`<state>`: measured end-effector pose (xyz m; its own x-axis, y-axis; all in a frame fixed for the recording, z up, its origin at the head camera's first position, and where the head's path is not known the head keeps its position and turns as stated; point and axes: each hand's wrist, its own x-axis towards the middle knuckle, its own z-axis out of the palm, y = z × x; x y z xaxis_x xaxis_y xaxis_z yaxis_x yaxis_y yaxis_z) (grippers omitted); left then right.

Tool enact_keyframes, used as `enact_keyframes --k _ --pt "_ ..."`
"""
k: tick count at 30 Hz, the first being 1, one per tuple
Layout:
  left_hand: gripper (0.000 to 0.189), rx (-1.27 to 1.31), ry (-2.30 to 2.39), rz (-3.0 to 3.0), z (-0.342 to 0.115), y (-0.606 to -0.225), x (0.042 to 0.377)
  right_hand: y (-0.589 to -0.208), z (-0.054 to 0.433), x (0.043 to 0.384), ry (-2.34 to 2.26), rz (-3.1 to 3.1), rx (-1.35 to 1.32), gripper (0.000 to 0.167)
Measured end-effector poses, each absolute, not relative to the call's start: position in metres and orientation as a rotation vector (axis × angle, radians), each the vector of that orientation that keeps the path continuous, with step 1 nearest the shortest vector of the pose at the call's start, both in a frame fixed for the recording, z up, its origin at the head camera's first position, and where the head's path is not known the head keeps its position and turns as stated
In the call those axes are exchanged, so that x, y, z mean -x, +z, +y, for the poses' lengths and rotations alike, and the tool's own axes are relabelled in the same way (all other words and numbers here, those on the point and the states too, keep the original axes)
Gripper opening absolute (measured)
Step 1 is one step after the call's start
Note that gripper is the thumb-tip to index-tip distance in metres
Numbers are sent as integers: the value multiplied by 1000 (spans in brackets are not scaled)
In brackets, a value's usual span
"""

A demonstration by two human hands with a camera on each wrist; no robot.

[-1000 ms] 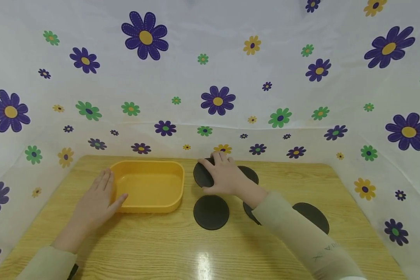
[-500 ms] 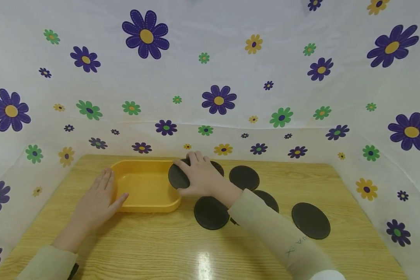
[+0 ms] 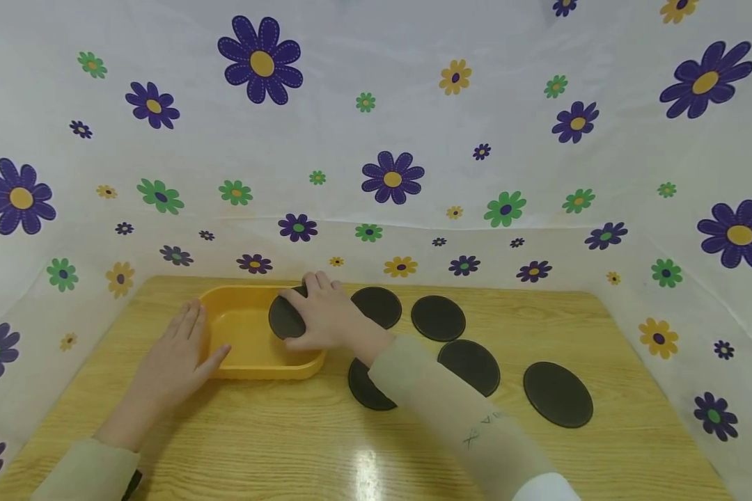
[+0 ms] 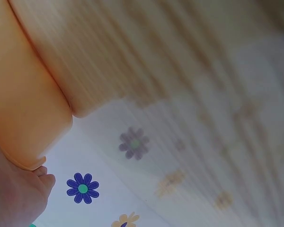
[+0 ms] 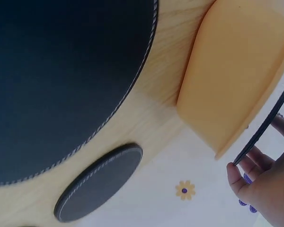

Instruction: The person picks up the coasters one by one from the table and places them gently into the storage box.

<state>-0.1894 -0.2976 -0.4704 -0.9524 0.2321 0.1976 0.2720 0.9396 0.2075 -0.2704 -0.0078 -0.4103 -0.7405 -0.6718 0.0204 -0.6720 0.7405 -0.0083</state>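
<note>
My right hand (image 3: pixel 327 314) pinches a round black coaster (image 3: pixel 285 320) by its edge, tilted over the right part of a yellow plastic tray (image 3: pixel 257 374). In the right wrist view the held coaster (image 5: pixel 260 135) shows edge-on beside the tray's rim, with thumb and fingers on either face. My left hand (image 3: pixel 170 356) rests against the tray's left side, its fingers straight along the wall and the thumb reaching over the near rim. The left wrist view catches part of that hand (image 4: pixel 19 196) at the tray's outer wall (image 4: pixel 28 90). The tray's visible floor is bare.
Several more black coasters lie on the wooden table (image 3: pixel 257 438) right of the tray, among them one at the back (image 3: pixel 377 307) and one far right (image 3: pixel 558 394). The right forearm partly covers another coaster (image 3: pixel 366 388). A flower-printed white cloth (image 3: pixel 326 125) surrounds the table.
My right hand has carried the coaster left, from the table beside the tray to over it. The coasters behind the forearm have come into view. The left hand has stayed put.
</note>
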Motion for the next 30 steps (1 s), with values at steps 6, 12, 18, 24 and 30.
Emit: enact_keyframes --k 6,12,18,24,30 --pt "93 382 -347 -2934 -298 -470 189 -418 -25 269 18 -2890 -1142 89" --pt "93 373 -347 -2953 -299 -470 189 -428 -37 267 -24 -2883 -1156 92" --pt "94 370 -347 -2942 -298 -469 189 -436 -41 267 -68 -2940 -1140 90" --pt "93 380 -333 -2927 -298 -469 190 -440 -43 265 -79 -3020 -1117 86" --pt "93 380 -339 -2941 -297 -466 191 -442 -43 264 -170 -2996 -1125 85"
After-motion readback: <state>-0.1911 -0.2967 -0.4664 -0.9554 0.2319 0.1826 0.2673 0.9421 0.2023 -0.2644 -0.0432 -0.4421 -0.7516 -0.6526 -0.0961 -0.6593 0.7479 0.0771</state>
